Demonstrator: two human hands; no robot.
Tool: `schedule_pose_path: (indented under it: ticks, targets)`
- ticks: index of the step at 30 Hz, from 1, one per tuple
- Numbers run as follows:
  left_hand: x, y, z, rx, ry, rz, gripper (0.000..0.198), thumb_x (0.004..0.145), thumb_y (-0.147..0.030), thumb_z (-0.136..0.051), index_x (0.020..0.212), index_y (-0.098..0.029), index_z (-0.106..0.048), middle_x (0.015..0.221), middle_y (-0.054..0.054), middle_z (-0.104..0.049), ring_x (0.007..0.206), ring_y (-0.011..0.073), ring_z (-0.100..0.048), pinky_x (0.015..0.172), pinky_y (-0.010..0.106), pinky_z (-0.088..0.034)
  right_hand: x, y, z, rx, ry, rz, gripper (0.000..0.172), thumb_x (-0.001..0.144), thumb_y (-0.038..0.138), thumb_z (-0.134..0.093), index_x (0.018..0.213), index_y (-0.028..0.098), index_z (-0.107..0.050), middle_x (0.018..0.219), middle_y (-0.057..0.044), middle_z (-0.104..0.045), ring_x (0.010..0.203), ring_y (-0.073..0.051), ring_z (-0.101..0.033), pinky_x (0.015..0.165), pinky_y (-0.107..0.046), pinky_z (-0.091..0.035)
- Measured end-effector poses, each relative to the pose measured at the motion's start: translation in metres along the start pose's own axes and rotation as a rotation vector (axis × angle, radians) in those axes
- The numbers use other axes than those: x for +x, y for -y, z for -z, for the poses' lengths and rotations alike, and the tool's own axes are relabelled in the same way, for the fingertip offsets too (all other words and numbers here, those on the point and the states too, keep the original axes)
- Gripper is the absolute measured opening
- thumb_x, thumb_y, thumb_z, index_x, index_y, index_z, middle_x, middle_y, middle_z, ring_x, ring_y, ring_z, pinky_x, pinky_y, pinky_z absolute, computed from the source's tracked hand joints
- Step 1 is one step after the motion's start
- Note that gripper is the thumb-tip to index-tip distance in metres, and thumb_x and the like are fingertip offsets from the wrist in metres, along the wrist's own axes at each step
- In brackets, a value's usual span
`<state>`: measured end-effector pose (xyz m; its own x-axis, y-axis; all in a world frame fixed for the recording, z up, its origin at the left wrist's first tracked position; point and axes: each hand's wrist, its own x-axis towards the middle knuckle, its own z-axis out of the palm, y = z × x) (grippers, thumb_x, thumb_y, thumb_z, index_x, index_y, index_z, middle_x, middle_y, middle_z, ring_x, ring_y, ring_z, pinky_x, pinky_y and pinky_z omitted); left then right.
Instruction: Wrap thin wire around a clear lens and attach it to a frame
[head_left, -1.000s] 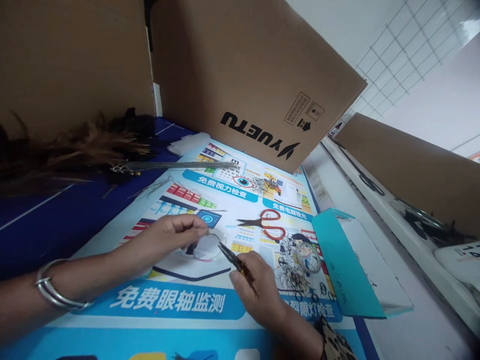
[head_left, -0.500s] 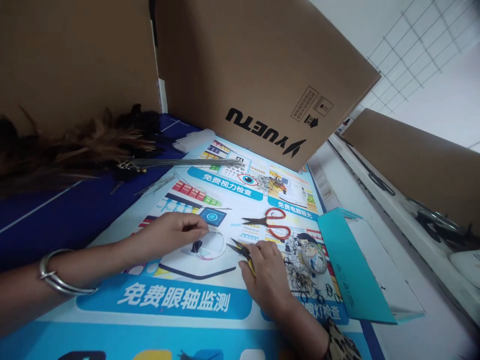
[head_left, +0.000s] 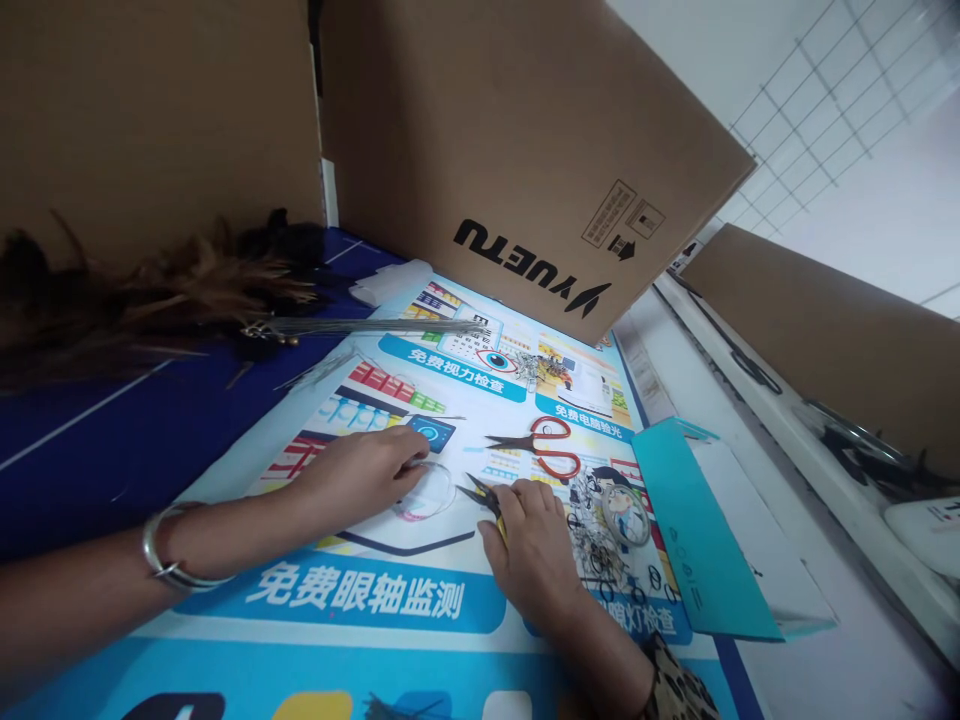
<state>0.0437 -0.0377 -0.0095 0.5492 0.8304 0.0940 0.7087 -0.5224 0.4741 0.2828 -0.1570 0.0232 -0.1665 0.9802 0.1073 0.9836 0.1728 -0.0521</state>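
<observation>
From my remote feed, the thin wire loop [head_left: 429, 492] lay flat on the printed poster [head_left: 360, 600], just in front of the person. My left hand [head_left: 367, 468] rested over its left edge with the fingertips closed together on the wire. My right hand [head_left: 529, 545] was wrapped tight round the yellow-handled pliers [head_left: 484, 497]. Their dark tips pointed at the loop's right edge and sat just beside it; I could not tell whether they touched. A silver bangle [head_left: 169, 555] sat on the left wrist.

Red-handled scissors [head_left: 549, 450] lay near, just beyond the pliers. A tape roll [head_left: 624, 512] and a heap of small wire bits [head_left: 592, 548] sat right of my right hand, with a teal folder [head_left: 675, 530] further right. Behind, a bundle of straight wires [head_left: 367, 325] reached from a pile of brown feathers [head_left: 150, 290], under a cardboard box [head_left: 525, 150].
</observation>
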Motion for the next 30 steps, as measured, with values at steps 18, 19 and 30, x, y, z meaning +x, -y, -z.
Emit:
schedule_pose_path:
  ticks: [18,19,30]
  targets:
    - [-0.01,-0.008,0.014,-0.18,0.109,-0.007,0.026,0.099,-0.039,-0.032,0.094,-0.024,-0.052,0.089,0.01,-0.072,0.083,0.0309,-0.069,0.07,0.037,-0.04,-0.002,0.001,-0.001,0.007,-0.111,0.122,0.03,0.095,0.02,-0.067,0.125,0.015,-0.066,0.12,-0.015,-0.069,0.114,-0.034,-0.058,0.1,-0.052,-0.047]
    - [-0.012,-0.01,0.015,-0.195,0.116,-0.023,0.027,0.099,-0.041,-0.031,0.094,-0.024,-0.051,0.088,0.01,-0.071,0.082,0.0305,-0.069,0.07,0.037,-0.04,-0.002,0.001,0.0,0.038,-0.131,0.134,0.028,0.096,0.019,-0.066,0.124,0.016,-0.067,0.119,-0.014,-0.069,0.113,-0.033,-0.058,0.099,-0.051,-0.048]
    - [-0.035,-0.033,0.014,-0.357,0.107,-0.121,0.024,0.097,-0.042,-0.035,0.089,-0.025,-0.051,0.081,0.007,-0.067,0.073,0.0242,-0.063,0.067,0.035,-0.039,0.003,0.025,0.028,0.545,-0.108,0.13,0.025,0.103,0.035,-0.056,0.115,0.019,-0.07,0.104,-0.009,-0.076,0.095,-0.022,-0.069,0.084,-0.034,-0.055]
